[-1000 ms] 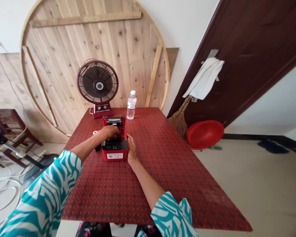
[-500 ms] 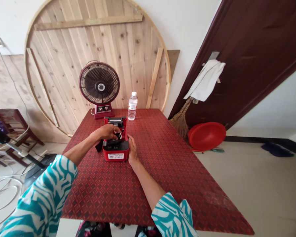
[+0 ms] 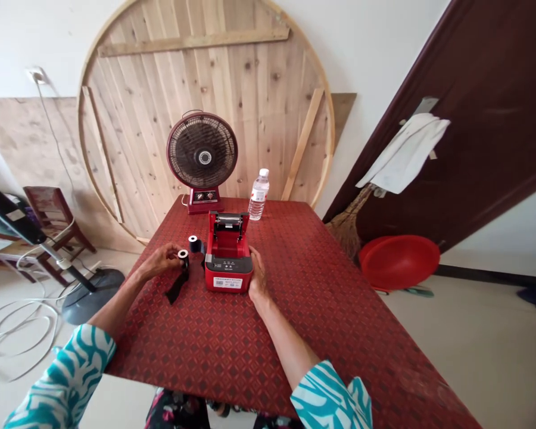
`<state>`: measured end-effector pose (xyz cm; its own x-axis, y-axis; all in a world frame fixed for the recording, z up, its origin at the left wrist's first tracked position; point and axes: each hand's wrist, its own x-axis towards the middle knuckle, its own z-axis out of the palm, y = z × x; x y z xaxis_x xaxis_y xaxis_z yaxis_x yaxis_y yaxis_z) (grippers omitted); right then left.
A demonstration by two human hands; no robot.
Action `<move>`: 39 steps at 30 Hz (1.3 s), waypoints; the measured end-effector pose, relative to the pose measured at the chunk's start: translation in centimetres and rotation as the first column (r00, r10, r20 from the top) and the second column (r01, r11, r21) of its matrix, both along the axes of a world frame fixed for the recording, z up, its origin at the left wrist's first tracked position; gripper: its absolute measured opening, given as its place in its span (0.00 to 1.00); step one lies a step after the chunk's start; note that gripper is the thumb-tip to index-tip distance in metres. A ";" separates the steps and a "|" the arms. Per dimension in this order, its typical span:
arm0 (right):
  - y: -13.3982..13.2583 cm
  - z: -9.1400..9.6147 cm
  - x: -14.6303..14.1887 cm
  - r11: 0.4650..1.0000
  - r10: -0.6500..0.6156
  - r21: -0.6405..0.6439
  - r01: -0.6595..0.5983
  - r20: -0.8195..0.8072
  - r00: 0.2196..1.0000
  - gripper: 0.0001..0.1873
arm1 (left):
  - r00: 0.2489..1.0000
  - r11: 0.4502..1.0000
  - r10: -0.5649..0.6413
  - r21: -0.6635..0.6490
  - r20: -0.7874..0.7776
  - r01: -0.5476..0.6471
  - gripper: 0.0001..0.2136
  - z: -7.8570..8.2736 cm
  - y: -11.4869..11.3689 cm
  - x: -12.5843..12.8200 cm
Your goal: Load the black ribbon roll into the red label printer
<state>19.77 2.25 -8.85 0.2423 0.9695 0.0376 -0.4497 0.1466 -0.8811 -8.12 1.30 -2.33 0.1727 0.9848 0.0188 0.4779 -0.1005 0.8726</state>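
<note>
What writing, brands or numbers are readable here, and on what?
A white sticker on the front of the red printer: dark print, too small to read.
The water bottle label: blurred, unreadable.
The fan control panel: marks too small to read.
The ribbon roll in the left hand: no text shows.

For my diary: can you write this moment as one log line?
left hand holds roll | right hand touches printer | lid open | spare roll on table

Soft, even daylight is filling the room, and the white painted wall [image 3: 384,47] is reading bright without glare. The wide lens is bowing the dark brown wooden door [image 3: 495,89] at the right edge, while the red box-shaped plastic printer [image 3: 227,268] is appearing sharp at centre.
</note>
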 end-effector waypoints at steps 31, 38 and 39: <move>0.0 0.1 0.1 0.997 -0.020 0.076 0.014 0.079 0.997 0.24 | 0.922 0.890 -0.293 0.280 -0.253 0.359 0.20 6.7 4.0 9.7; 0.6 -0.7 0.0 0.994 -0.026 0.103 0.018 0.075 0.997 0.23 | 0.708 0.924 -0.159 0.150 -0.688 0.352 0.13 7.1 4.8 13.5; 0.6 -0.7 0.0 0.994 -0.026 0.105 0.018 0.073 0.997 0.22 | 0.683 0.924 -0.158 0.137 -0.713 0.357 0.13 7.0 5.0 13.8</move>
<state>19.75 2.87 -9.57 0.2564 0.9539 0.1562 -0.3795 0.2480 -0.8913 5.71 6.25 4.68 0.4814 0.8761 0.0247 0.8468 -0.4722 0.2450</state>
